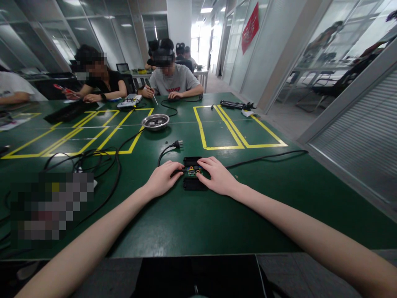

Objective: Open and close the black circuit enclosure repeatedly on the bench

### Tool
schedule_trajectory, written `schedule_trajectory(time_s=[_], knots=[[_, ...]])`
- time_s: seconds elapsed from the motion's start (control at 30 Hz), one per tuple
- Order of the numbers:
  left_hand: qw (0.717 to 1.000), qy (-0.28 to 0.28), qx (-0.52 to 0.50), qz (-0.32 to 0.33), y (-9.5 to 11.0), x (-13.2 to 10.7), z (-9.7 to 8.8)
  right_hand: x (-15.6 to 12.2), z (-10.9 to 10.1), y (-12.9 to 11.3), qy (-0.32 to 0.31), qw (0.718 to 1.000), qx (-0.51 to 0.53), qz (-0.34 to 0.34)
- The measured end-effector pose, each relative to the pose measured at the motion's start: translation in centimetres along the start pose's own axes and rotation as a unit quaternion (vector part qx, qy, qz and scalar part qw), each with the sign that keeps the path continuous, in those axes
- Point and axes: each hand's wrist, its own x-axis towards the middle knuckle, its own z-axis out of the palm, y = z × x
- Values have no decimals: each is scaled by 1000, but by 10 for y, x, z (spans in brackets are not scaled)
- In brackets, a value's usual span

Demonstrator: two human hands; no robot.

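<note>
Near edge: green counter [173, 231], glossy, its front border straight; a dark surface [198, 277] sits below it.
Left side, near: coiled black cables [93, 153] beside a pixelated patch that I cannot read.
Hands: apart, one at each end of the work. The left hand [163, 178] has thumb and forefinger pinched on the plug cord [161, 155]; the right hand [217, 174] spans the opposite end, thumb and fingers spread. I cannot tell whether it grips.
Circuit board [192, 172]: on the middle of the counter, between the hands, with orange-ringed parts showing.
Case halves: one black shell [194, 184] on the near side of the board, another black shell [192, 159] on the far side.
Cords: the plug [178, 144] lies just beyond the left hand; a black cable [266, 157] runs from beside the right hand toward the right edge.
Mid-surface: yellow tape [223, 147] marks out rectangles; a metal bowl [155, 128] holds small metallic parts.
Far edge: black folded equipment [237, 105] at right; a seated person in grey [182, 78] opposite, holding a screwdriver; a person in black [107, 82] farther left.
Room: glass partitions on both sides, red banner [250, 28] at right, grey aisle [214, 87] leading to a bright window.
</note>
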Motion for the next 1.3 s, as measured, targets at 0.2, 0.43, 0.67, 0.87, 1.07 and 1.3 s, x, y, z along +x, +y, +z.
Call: schedule_trajectory(time_s=[0.2,0.43,0.67,0.87,1.07,1.3], knots=[[1000,-1,-1,-4,1,1,0,2,0,0,6,1000,-16,6],[1000,2,0,-8,1,0,0,2,-3,3,9,1000,-27,6],[1000,1,-4,-12,0,1,0,3,-2,1,2,999,-32,23],[1000,3,-2,-12,-1,0,0,3,-1,3,12,1000,-19,19],[1000,4,-10,-10,-1,1,0,2,0,5,15,1000,-3,6],[1000,10,-10,-13,-3,0,1,1,-9,9,27,999,19,1]])
